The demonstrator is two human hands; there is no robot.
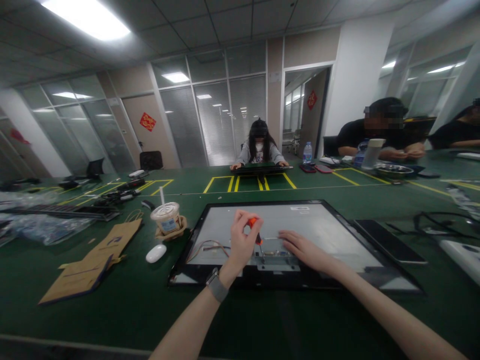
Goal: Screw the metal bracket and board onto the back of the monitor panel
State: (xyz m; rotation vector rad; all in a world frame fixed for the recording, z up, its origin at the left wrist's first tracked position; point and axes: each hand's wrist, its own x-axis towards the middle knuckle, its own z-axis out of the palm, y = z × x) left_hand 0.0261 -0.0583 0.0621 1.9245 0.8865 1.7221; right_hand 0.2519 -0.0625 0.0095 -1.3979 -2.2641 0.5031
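A flat monitor panel (337,230) lies face down on the green table, its grey metal back up. My left hand (243,241) is closed around an orange-handled screwdriver (255,227), whose tip points down at a small metal bracket (275,261) near the panel's front edge. My right hand (300,247) lies flat on the panel just right of the screwdriver, fingers stretched out and pressing near the bracket. Thin coloured wires (208,246) run across the panel's left part. A watch sits on my left wrist.
Left of the panel are a white mouse (155,253), a lidded drink cup with a straw (166,217) and brown paper bags (95,257). A dark slab (390,240) lies to the right. A person (258,145) sits opposite; others sit at the far right.
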